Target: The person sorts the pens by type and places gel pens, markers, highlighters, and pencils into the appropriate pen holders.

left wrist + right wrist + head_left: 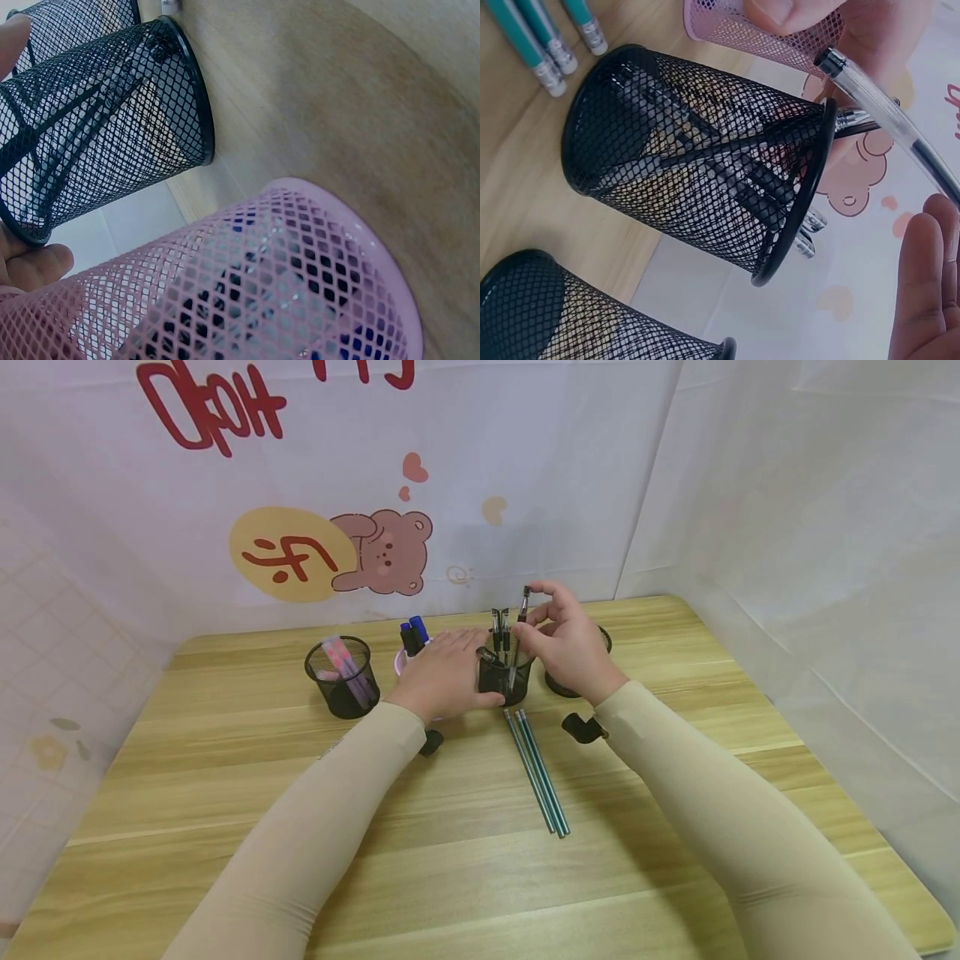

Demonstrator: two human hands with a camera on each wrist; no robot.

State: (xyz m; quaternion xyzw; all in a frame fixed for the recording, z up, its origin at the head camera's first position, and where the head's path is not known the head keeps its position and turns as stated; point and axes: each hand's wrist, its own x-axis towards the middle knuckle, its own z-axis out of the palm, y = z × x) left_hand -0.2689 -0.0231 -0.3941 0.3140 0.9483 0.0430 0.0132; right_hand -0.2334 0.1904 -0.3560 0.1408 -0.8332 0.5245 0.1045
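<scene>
In the head view my right hand (566, 639) pinches a slim pen (523, 603) with a clear barrel, thumb at its side and forefinger at its top. In the right wrist view one black end of the pen (847, 71) is near the rim of a black mesh pen holder (697, 157). Several black-and-clear pens (769, 195) lean inside that holder. My left hand (446, 668) is beside the holder's left side, fingers extended near its rim and thumb apart. Behind this hand, partly hidden, stands a pink mesh holder (285, 232) with blue- and black-capped markers (412, 635).
Three green pencils (536, 777) lie in front of the holder. A black mesh holder (341, 693) with pink-patterned pens stands left; another black holder (564, 683) is partly behind my right hand. A patterned white cloth (570, 485) hangs behind the wooden table (465, 877).
</scene>
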